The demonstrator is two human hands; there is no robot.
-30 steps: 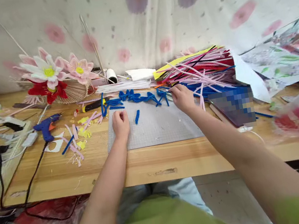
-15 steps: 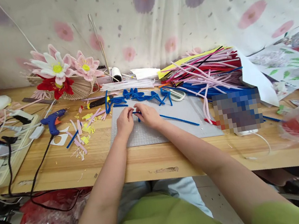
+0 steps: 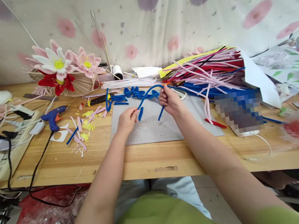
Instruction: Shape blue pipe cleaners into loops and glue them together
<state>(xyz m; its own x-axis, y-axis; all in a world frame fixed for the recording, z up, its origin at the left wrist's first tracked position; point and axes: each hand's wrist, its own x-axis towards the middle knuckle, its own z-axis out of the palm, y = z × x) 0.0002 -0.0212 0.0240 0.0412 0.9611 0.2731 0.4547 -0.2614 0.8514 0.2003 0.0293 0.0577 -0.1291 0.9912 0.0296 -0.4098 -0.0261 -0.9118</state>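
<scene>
1. The left hand (image 3: 128, 121) pinches one end of a blue stem (image 3: 144, 94) between thumb and fingers; the right hand (image 3: 171, 101) has its fingers curled round it farther along, a free tail pointing down.
2. That stem arches above the grey mat (image 3: 153, 134), which lies midway along the tabletop (image 3: 152, 158), apart from its near edge.
3. Done, as far as I can judge: rippled blue pieces (image 3: 133, 92) lie along the mat's far edge, and short straight lengths (image 3: 120, 103) at its far-left corner.
4. Left to do, seemingly: the held stem is a plain curve, without ripples. A short blue piece (image 3: 140, 114) sits right by the left fingertips; whether they touch, I cannot tell.
5. Towards the tabletop's far edge, right of middle, lie uncut-looking blue stems (image 3: 200, 90) under a mixed pink and red bundle (image 3: 205, 67).
6. Towards the left edge are a glue gun (image 3: 53, 118), scraps (image 3: 85, 128) and a power strip (image 3: 14, 147); fluffy flowers (image 3: 58, 64) stand near the far-left corner.
7. Possible hindrances: the short piece under the left fingers, and a pale handle (image 3: 182, 92), perhaps of scissors, partly hidden behind the right hand. The scraps look clear of the work.
</scene>
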